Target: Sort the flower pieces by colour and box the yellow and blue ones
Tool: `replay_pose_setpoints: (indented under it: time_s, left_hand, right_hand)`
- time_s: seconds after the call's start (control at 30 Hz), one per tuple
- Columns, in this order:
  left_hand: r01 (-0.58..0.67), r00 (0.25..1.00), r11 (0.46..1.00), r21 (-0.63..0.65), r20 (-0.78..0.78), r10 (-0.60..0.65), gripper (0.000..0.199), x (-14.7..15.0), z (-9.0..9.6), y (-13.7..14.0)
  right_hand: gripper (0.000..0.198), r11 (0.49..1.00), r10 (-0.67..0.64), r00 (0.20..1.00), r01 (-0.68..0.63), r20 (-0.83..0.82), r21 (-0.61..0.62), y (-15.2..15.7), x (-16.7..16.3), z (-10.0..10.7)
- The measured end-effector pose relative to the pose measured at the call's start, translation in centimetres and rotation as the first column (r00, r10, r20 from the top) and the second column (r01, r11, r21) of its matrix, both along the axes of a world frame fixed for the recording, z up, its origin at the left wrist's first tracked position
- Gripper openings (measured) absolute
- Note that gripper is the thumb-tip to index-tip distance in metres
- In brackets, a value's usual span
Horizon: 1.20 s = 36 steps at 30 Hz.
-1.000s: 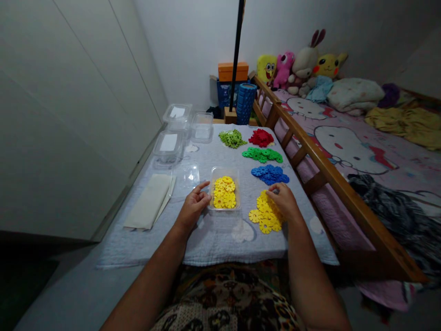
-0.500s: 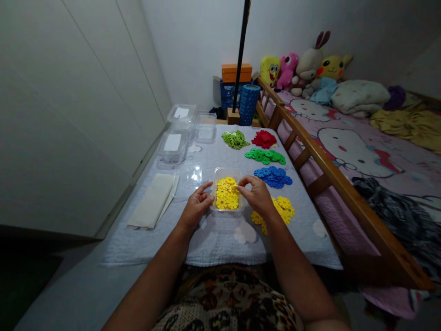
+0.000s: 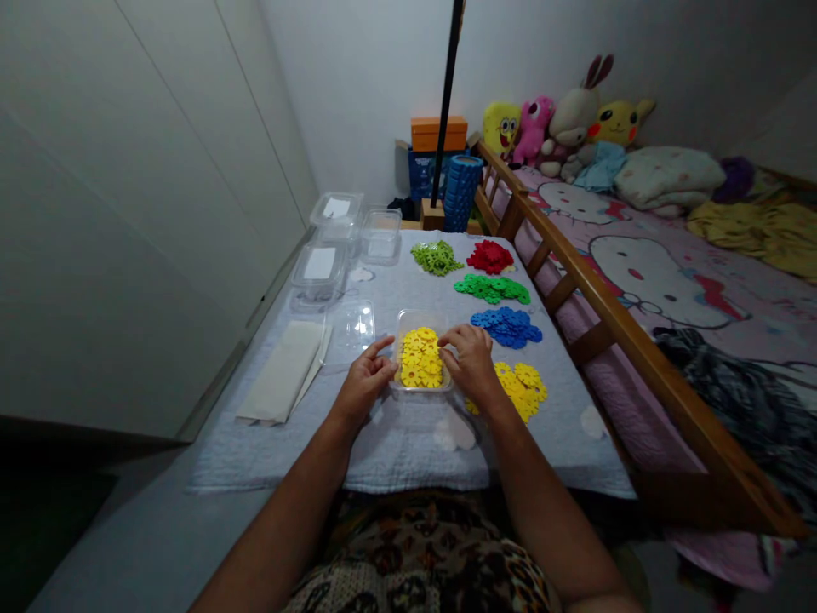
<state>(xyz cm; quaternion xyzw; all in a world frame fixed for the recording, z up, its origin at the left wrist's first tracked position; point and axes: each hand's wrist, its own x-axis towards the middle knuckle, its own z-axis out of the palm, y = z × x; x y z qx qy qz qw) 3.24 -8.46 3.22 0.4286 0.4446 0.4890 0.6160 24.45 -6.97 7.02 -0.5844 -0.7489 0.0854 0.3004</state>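
Observation:
A clear plastic container (image 3: 422, 390) stands in front of me with yellow flower-shaped plastic discs (image 3: 421, 358) in it. At its left wall is my left hand (image 3: 365, 379), thumb at the rim and index finger stretched out, steadying the box. My right hand (image 3: 471, 362) is closed at the right rim, fingertips bent in against the yellow discs; whether a disc is between them is hidden. Under and beside my right wrist lies a loose pile of yellow discs (image 3: 523, 392). A transparent lid (image 3: 350, 328) lies flat to the left of the container.
Piles of blue discs (image 3: 506, 328), green discs (image 3: 491, 289), red discs (image 3: 489, 257) and light-green pieces (image 3: 436, 257) line the right side. Clear containers (image 3: 319, 271) stand at the back left, near folded cloth (image 3: 281, 370). A wooden bed rail (image 3: 574, 281) borders the table.
My right hand has turned over slightly at the container's right rim. The yellow disc seen between its fingertips before no longer shows there. My left hand has stayed in place.

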Motion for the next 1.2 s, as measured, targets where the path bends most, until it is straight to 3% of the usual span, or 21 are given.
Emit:
replay_pose_setpoints:
  time_s: [0.17,0.33,0.5,0.63,0.93,1.2]
  left_hand:
    - [-0.008,1.000,1.000,0.017,-0.025,0.008,0.069,0.0,0.3,-0.1]
    - [-0.006,1.000,1.000,0.001,-0.013,0.006,0.071,0.1,0.5,-0.1]
    - [-0.014,1.000,1.000,-0.003,-0.015,0.014,0.070,0.1,0.7,-0.1]
    - [-0.015,1.000,1.000,-0.004,-0.013,0.015,0.072,0.1,0.6,-0.1]
    - [-0.015,1.000,1.000,-0.006,-0.013,0.015,0.071,0.1,0.6,-0.2]
    - [-0.020,1.000,1.000,-0.005,-0.006,0.020,0.070,0.1,0.7,-0.2]
  right_hand:
    - [0.014,0.987,-0.160,0.986,0.161,-0.049,0.012,-0.1,6.1,-0.7]
    - [0.020,0.939,-0.326,0.944,0.329,0.049,-0.102,-1.9,13.9,-2.9]
    - [0.027,0.889,-0.369,0.919,0.392,0.137,-0.235,-4.0,17.1,-4.1]
    - [0.024,0.881,-0.342,0.935,0.354,0.095,-0.313,-4.1,16.8,-4.0]
    - [0.017,0.903,-0.350,0.927,0.296,-0.133,-0.312,-3.4,14.9,-2.1]
    - [0.019,0.991,-0.125,0.907,0.091,-0.402,-0.103,-2.1,6.6,1.3]
